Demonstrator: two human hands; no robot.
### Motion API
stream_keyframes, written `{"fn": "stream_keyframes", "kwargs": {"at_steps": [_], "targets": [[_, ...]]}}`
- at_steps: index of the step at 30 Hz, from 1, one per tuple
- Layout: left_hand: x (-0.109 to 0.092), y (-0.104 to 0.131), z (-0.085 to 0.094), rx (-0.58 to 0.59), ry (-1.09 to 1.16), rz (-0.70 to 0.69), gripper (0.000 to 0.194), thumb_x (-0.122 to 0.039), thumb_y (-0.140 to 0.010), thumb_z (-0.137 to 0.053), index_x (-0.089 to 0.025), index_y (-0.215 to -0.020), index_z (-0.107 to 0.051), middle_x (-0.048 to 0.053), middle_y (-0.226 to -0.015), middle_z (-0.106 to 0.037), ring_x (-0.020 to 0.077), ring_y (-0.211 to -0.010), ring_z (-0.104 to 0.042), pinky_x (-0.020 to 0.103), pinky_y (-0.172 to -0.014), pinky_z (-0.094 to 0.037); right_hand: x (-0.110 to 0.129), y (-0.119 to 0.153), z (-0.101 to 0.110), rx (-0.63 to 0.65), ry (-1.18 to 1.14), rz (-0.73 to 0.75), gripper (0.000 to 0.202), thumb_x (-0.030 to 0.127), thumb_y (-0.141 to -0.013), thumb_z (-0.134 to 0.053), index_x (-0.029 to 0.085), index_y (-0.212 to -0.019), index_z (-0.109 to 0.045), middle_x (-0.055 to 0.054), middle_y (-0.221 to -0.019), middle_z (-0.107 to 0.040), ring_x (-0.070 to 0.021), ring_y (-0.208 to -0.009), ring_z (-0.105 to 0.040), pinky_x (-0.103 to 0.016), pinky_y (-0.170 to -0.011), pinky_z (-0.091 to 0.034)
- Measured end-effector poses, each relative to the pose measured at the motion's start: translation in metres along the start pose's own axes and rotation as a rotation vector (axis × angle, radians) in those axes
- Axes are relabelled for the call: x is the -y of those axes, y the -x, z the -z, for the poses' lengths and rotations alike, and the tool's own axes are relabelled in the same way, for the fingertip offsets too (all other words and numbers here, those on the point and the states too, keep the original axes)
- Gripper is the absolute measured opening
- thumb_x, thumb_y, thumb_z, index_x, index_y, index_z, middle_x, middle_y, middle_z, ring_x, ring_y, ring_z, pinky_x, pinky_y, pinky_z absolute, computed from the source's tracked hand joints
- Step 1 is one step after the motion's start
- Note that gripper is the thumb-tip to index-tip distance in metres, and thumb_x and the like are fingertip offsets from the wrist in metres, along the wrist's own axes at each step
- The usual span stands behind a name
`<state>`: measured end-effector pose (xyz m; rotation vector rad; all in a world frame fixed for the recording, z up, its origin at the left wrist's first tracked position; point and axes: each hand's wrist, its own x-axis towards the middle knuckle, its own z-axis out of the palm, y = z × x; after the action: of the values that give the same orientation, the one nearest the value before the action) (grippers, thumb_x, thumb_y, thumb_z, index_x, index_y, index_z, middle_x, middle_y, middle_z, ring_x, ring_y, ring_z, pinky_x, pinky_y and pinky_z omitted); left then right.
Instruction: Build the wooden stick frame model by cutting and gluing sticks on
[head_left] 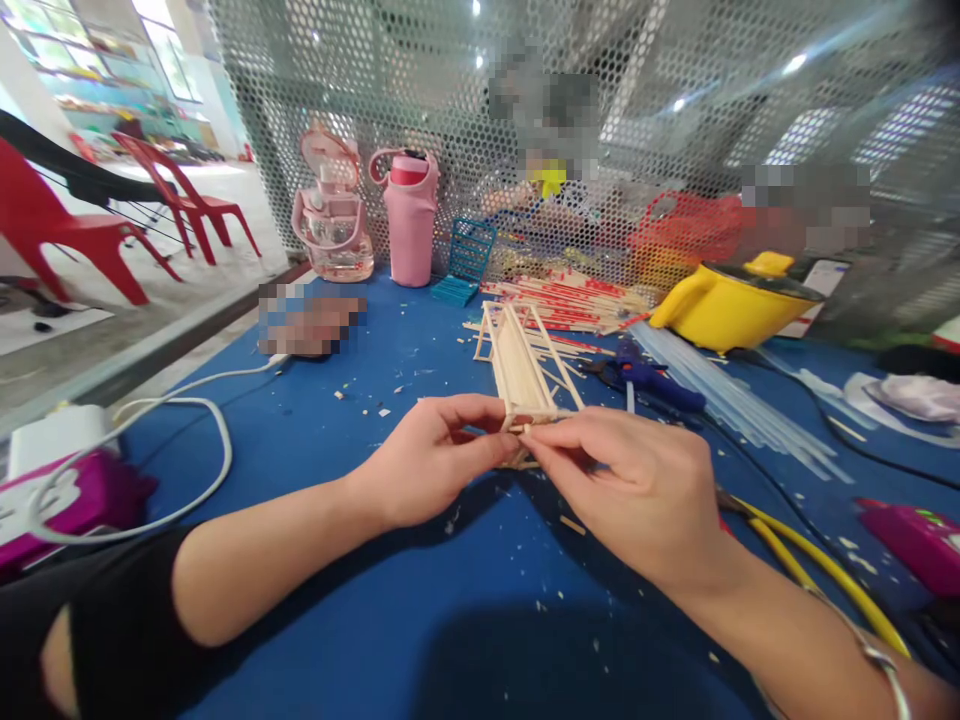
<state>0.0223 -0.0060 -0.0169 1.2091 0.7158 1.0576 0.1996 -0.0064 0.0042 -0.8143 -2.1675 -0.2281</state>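
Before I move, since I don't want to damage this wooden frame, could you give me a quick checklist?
1. Left hand steadying the frame: ok, at its near end.
2. Right hand at that same end: ok; what exactly it pinches: cannot tell.
3. Glue gun close by: ok, lying beyond the right hand.
4. Glue gun hot: cannot tell.
5. Pliers clear of the frame: ok, partly hidden by the right forearm.
6. Table free of scraps: not ok, bits lie strewn about.

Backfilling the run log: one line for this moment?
left hand: holding stick frame | right hand: pinching at frame's near end | glue gun: on table, unheld
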Motion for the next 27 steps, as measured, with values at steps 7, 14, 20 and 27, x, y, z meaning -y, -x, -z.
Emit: {"fn": "stream_keyframes", "kwargs": {"at_steps": [7,14,20,27], "targets": [[0.0016,0.0057,-0.0010,-0.032,-0.166,-0.003,0.019,-0.021,-0.078,-0.067,-0.013,-0.094,-0.071,0.005,-0.086,-0.070,0.0182,-0.083,-0.064,0.033,-0.083,-0.050,0.0010,0.0013,-0.0017,0.037,-0.065,-0.061,0.008,0.014,-0.081,-0.066,0.020,-0.079,-0.071,0.002,-0.083,-0.077,-0.0097,-0.074,-0.071,-0.019,-0.069,-0.053],[0.0062,0.0061,-0.0041,-0.070,-0.156,-0.038,0.022,-0.027,-0.079,-0.067,-0.015,-0.096,-0.073,0.004,-0.090,-0.073,0.0172,-0.086,-0.065,0.029,-0.083,-0.050,0.0022,0.0055,-0.0038,0.017,-0.015,-0.110,0.009,0.015,-0.080,-0.064,0.021,-0.084,-0.069,0.003,-0.079,-0.076,-0.0112,-0.065,-0.070,-0.021,-0.058,-0.051],[0.0041,0.0043,-0.0060,-0.076,-0.080,-0.008,0.021,-0.026,-0.079,-0.067,-0.015,-0.095,-0.073,0.004,-0.088,-0.074,0.0153,-0.084,-0.066,0.027,-0.083,-0.051,0.0017,0.0071,-0.0021,0.006,0.033,-0.017,0.008,0.016,-0.083,-0.062,0.020,-0.087,-0.068,0.001,-0.084,-0.077,-0.0126,-0.072,-0.072,-0.022,-0.066,-0.054],[0.0056,0.0040,-0.0040,-0.055,-0.095,-0.035,0.020,-0.024,-0.081,-0.066,-0.016,-0.097,-0.073,0.003,-0.092,-0.075,0.0145,-0.087,-0.066,0.026,-0.085,-0.050,0.0049,0.0069,-0.0032,0.005,0.068,-0.050,0.005,0.022,-0.085,-0.063,0.020,-0.086,-0.069,0.002,-0.083,-0.077,-0.0120,-0.072,-0.071,-0.022,-0.065,-0.052]]}}
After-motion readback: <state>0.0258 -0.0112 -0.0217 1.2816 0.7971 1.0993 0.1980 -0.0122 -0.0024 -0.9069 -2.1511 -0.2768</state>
